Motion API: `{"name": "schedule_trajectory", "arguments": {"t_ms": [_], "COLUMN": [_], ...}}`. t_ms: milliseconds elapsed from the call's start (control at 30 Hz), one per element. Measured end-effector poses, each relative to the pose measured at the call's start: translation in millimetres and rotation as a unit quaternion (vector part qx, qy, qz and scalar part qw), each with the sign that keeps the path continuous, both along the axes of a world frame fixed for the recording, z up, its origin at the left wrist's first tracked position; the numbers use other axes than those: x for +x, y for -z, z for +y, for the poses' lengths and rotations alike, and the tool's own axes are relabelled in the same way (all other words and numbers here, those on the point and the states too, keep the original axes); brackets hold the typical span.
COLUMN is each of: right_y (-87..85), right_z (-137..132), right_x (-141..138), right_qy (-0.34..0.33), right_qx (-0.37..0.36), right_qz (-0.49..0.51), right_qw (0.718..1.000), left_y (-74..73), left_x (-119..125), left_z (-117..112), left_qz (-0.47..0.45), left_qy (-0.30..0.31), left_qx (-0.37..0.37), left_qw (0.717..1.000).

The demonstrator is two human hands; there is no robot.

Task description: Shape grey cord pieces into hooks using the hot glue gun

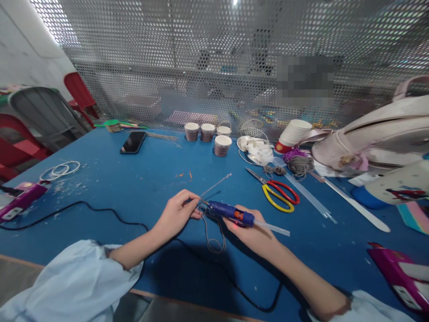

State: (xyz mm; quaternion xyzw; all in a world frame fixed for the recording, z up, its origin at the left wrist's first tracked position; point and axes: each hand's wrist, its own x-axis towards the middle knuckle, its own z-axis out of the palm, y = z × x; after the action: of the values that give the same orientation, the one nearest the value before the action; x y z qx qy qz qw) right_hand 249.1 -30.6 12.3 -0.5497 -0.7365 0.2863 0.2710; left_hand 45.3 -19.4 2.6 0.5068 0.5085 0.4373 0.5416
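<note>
My left hand (181, 211) pinches a thin wire (216, 185) with grey yarn about it; the wire's far end points up and to the right. A loose loop of grey yarn (216, 252) trails on the table below the fingers. In my right hand (256, 235) is a blue hot glue gun (217, 208), held level with its nozzle close to the left fingertips. A clear glue stick (273, 227) sticks out of its back end. Whether the nozzle touches the wire I cannot tell. Scissors (273, 190) with red and yellow handles lie beyond the right hand.
Small filled cups (222, 146), a phone (133, 142), stacked paper cups (294, 133), ribbon (259, 152) and grey yarn balls (300, 166) stand along the back. A black cord (117, 218) crosses the blue table (161, 170). Purple power strips (398, 273) lie at both sides.
</note>
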Motion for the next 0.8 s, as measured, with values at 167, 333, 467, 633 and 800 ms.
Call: {"name": "schedule_trajectory", "arguments": {"t_ms": [167,333,467,633,800], "right_y": [-1.6,-3.2,-4.1,-5.6,-3.9], "right_z": [-1.4,0.8,0.7,-1.0,-0.1], "right_x": [0.1,-2.8,-0.6,1.5,-0.9], "right_qy": [-0.027,0.023,-0.004,-0.029,0.018], "right_qx": [-0.021,0.032,-0.006,-0.029,0.043], "right_qz": [0.005,0.010,-0.002,-0.008,-0.005], "right_qw": [0.999,0.999,1.000,0.999,0.999], "left_y": [-0.4,-0.6,0.5,-0.4,0.2], "left_x": [0.0,0.2,0.4,0.6,0.9], "left_z": [-0.4,-0.6,-0.6,-1.1,-0.8], "left_qz": [-0.001,-0.004,0.003,0.005,0.007], "left_qy": [-0.005,0.003,0.004,-0.002,0.012], "left_qx": [0.002,0.005,0.006,0.000,0.011], "left_qw": [1.000,1.000,1.000,1.000,1.000]}}
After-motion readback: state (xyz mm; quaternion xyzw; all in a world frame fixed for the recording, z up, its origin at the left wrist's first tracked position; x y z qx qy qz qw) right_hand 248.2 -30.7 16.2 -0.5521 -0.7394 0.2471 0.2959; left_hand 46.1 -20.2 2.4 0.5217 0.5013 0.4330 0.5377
